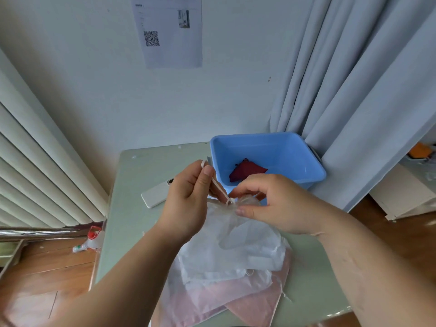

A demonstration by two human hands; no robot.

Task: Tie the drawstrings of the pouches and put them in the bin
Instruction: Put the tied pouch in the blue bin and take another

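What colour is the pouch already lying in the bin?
Dark red, maroon: the pouch lies on the floor of the blue bin, seen in the head view.

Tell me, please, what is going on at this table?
A person is tying a sheer white pouch over the table. The left hand holds its drawstring up while the right hand pinches the gathered neck. One dark red pouch already lies in the blue bin; more white and pink pouches wait in a pile below.
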